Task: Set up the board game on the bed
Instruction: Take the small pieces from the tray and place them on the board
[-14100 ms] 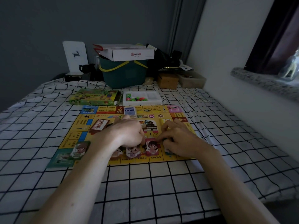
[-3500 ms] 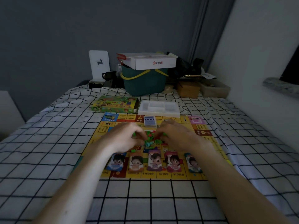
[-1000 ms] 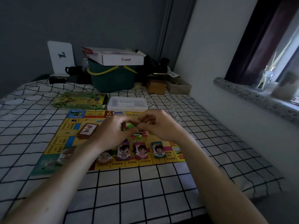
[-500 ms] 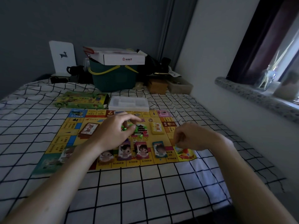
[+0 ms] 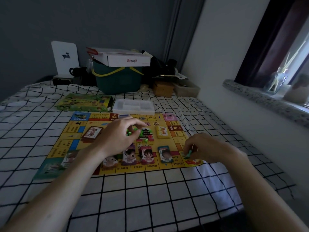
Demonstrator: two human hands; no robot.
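I am leaning over the yellow game board (image 5: 70, 139) lying flat on the checked bedsheet (image 5: 150, 195), my two hands working well apart. My left hand (image 5: 117, 138) is hovering over the middle of the board, fingers curled around a cluster of small green pieces (image 5: 132, 132); some more green pieces are lying loose on the board just beside it. My right hand (image 5: 205, 148) is at the board's near right corner, fingertips pinching a small green piece (image 5: 189, 153) just above the corner square. A row of character cards (image 5: 147, 154) is standing along the near edge of the board, between my hands. A yellow card stack (image 5: 162, 132) is sitting right of centre and a brown-backed card stack (image 5: 92, 133) left of centre. Beyond the far edge of the board, the white plastic tray (image 5: 133, 107) and the green game box (image 5: 85, 102) are lying side by side on the sheet. Behind them, against the wall, a dark green basket (image 5: 117, 81) is carrying a white carton (image 5: 128, 60).
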